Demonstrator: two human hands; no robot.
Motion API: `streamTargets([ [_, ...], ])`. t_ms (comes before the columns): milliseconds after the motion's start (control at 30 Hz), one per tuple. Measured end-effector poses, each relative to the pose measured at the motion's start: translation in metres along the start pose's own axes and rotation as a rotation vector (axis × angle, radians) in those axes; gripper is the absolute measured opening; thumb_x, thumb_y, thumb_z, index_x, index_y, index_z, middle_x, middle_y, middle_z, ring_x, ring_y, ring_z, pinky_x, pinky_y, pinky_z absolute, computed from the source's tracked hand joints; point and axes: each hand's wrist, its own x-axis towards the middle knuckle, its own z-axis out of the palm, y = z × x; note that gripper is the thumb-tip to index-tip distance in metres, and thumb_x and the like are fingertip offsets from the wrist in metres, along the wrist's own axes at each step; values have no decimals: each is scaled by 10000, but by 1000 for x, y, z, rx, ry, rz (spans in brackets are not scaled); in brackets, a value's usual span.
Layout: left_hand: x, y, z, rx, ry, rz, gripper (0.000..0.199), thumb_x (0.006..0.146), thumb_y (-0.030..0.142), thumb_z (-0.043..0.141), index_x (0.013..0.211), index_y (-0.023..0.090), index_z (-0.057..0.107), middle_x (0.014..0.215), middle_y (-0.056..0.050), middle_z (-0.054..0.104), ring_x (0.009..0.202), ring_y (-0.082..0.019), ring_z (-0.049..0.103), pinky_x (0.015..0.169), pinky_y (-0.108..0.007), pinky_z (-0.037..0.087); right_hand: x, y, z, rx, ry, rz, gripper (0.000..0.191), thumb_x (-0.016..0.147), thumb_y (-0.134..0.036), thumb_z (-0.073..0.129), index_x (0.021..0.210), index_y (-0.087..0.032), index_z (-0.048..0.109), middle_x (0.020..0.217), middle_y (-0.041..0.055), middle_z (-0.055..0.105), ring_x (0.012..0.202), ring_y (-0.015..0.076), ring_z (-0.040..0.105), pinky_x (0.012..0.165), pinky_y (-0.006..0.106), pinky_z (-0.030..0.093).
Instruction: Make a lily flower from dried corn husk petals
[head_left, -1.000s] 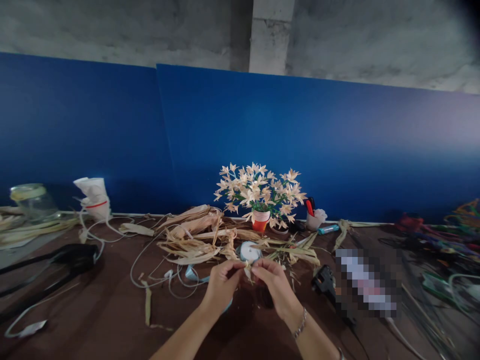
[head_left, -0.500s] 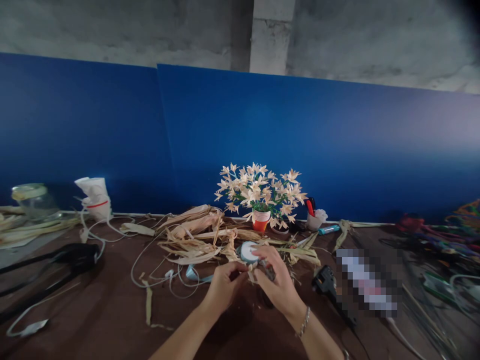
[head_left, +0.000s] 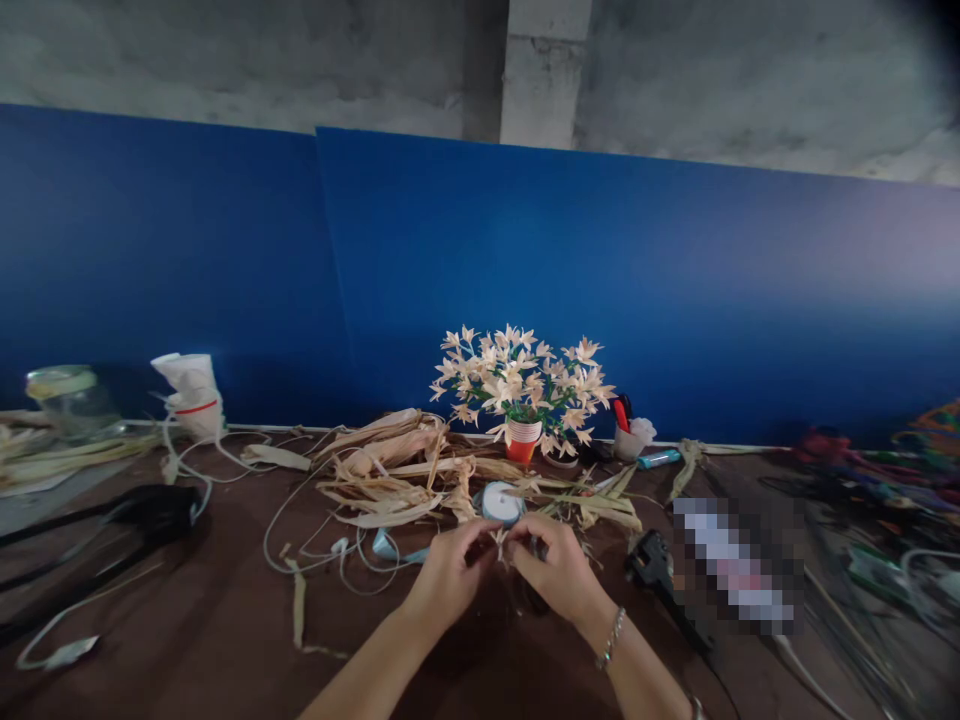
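Brown tabletop below, small pale piece between left hand and right hand, fingers of both clamped on it

No lettering, number, brand or sign can be read anywhere. Taking the red-and-white cup under the flowers as landmark, the teal tube to its right and the white-faced spool just in front of it show no legible print, and the pale tag-like piece far to its left and nearer the viewer is too small and blurred to tell. Nearer the viewer and to the cup's right, a pixelated patch hides any marking beneath it.
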Motion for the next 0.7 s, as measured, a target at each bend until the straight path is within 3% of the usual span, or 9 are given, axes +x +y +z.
streamTargets([
  [167, -1, 3, 0, 18, 1, 13, 185, 719, 125, 494, 873, 198, 568, 771, -15, 645, 695, -131, 587, 642, -203, 433, 2, 3, 3, 89, 1, 167, 128, 659, -161, 493, 607, -150, 610, 578, -4, 572, 567, 115, 489, 537, 202, 351],
  [433, -1, 3, 2, 78, 61, 119, 148, 717, 104, 494, 761, 191, 605, 757, -31, 648, 715, -139, 577, 677, -216, 422, 5, 5, 4, 540, -85, 530, 108, 588, -157, 499, 529, -128, 584, 458, -27, 535, 454, 73, 436, 465, 185, 297],
  [700, -1, 8, 2, 53, 97, 128, 142, 696, 81, 499, 690, 180, 601, 676, -18, 628, 646, -126, 563, 630, -199, 418, 3, 4, 5, 694, -121, 596, 87, 592, -181, 529, 531, -122, 552, 439, -25, 533, 410, 55, 408, 427, 180, 252],
])
